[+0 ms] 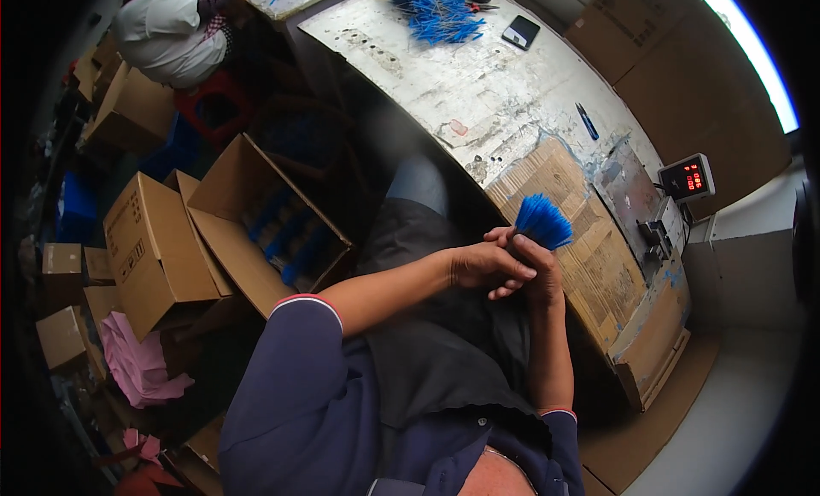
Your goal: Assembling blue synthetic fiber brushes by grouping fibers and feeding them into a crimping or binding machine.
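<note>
A bundle of thin blue strands (542,222) fans out above my two hands, over the edge of the worktable. My right hand (543,270) is closed round its lower part, thumb across the front. Against it, my left hand (489,264) has its fingers curled at the base of the same bundle; the bundle's lower end is hidden by the hands. A loose pile of similar blue strands (437,13) lies at the table's far end.
On the worktable (444,94) are a phone (520,33), blue-handled cutters (588,122), a cardboard sheet (589,248) and a device with a red digital display (687,178). Left, an open carton (248,265) holds blue bundles. A seated person (171,35) works farther off.
</note>
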Action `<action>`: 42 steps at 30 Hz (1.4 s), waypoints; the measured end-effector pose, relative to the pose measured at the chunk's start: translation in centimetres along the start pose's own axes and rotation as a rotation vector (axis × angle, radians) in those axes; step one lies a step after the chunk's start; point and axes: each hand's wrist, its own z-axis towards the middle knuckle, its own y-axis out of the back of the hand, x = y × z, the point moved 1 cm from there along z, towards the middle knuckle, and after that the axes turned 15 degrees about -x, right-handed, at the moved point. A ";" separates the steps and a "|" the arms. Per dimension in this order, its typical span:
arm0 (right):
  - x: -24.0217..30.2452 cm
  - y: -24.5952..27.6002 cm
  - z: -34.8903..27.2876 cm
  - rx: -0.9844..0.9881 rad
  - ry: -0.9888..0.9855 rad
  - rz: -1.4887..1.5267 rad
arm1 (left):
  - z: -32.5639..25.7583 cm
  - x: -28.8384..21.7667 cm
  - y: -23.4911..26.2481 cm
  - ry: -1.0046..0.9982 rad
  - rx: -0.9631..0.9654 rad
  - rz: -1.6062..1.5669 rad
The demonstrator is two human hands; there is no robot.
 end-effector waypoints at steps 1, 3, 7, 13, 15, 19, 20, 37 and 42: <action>-0.5 0.6 0.3 0.010 0.041 0.011 | 0.1 0.3 0.1 -0.007 0.005 -0.018; -0.5 0.4 0.1 0.038 0.111 0.004 | 0.2 0.7 0.3 0.006 0.064 -0.022; -1.0 0.2 -0.1 -0.059 0.287 0.069 | -1.2 0.2 0.0 -0.080 0.079 -0.014; 1.8 6.5 2.9 -0.281 0.413 0.256 | -5.7 -0.1 5.0 -0.314 -0.292 0.024; 2.1 9.0 3.8 -0.349 0.440 0.223 | -7.5 0.7 8.3 -0.441 -0.459 -0.086; 2.5 11.6 4.9 -0.481 0.483 0.176 | -12.5 0.9 12.3 -0.574 -0.685 -0.393; 2.1 10.9 5.5 -0.478 0.469 0.159 | -13.6 1.5 13.3 -0.608 -0.778 -0.411; 0.5 11.0 8.7 -0.686 0.620 0.086 | -17.3 7.3 16.2 -0.854 -1.459 0.036; 0.2 11.9 8.3 -0.656 0.646 0.098 | -22.6 -3.0 2.0 -1.123 -0.360 -0.020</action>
